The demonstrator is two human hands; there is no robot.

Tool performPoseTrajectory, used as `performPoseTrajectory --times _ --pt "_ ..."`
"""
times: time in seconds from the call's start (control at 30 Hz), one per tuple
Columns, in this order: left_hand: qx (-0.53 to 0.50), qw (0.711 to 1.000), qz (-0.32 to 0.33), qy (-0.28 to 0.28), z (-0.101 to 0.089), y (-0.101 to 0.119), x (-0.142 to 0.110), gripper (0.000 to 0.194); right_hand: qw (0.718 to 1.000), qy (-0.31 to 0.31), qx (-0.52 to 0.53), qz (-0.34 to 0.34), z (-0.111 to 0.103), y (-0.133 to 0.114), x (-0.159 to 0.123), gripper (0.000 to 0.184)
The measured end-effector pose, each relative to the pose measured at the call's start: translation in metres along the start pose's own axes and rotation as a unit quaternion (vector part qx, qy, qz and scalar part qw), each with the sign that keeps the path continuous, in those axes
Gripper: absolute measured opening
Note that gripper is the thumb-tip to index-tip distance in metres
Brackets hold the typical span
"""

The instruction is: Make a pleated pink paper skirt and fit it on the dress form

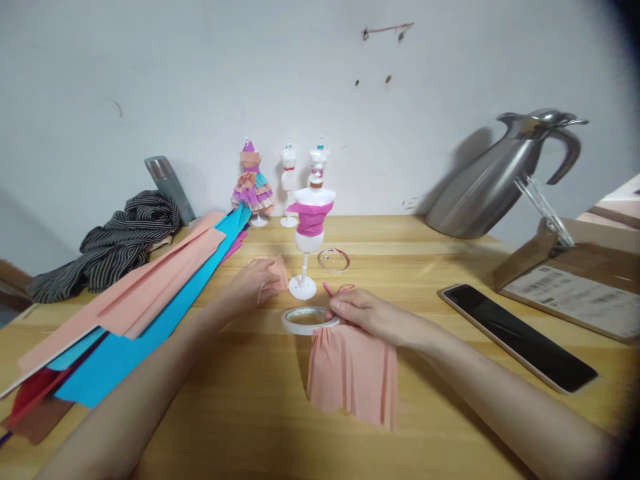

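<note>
My right hand [364,312] pinches the gathered top edge of a peach crepe paper piece [353,373], which hangs down in pleats above the table. Just behind its fingertips is a roll of tape [300,329], partly covered by the hand. My left hand [256,281] has its fingers curled on a smaller peach crepe paper scrap [281,270] at the table. Between the hands, a little farther back, a small white dress form [309,243] stands upright, its chest wrapped in magenta paper [313,220].
Long peach and blue crepe paper strips [165,287] lie at left, beside striped cloth [120,230] and a flask [169,187]. Behind are a dressed mini form [251,183] and two white ones. At right are a phone [517,337], a cardboard box [575,287] and a steel jug [480,180].
</note>
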State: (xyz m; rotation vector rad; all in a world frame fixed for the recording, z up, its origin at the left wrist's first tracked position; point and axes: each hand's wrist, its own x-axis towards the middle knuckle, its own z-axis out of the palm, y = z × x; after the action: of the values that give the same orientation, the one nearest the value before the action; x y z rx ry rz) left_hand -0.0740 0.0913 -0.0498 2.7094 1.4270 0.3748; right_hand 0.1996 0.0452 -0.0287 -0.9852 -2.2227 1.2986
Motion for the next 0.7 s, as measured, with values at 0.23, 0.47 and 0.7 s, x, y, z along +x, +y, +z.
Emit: performPoseTrajectory --times 0.23,0.47,0.7 --pt "0.059 0.993 -0.102 -0.005 -0.015 -0.016 -0.012 0.016 1.000 0.014 -0.009 0.004 0.001 -0.002 -0.001 0.059" --pt "-0.062 0.992 -0.102 0.029 -0.016 0.009 0.002 0.024 1.000 0.003 -0.028 -0.002 0.002 -0.004 0.000 0.060" --pt "-0.248 0.960 -0.122 0.052 0.016 0.025 0.006 0.038 0.999 -0.006 -0.033 -0.003 0.006 -0.001 0.000 0.056"
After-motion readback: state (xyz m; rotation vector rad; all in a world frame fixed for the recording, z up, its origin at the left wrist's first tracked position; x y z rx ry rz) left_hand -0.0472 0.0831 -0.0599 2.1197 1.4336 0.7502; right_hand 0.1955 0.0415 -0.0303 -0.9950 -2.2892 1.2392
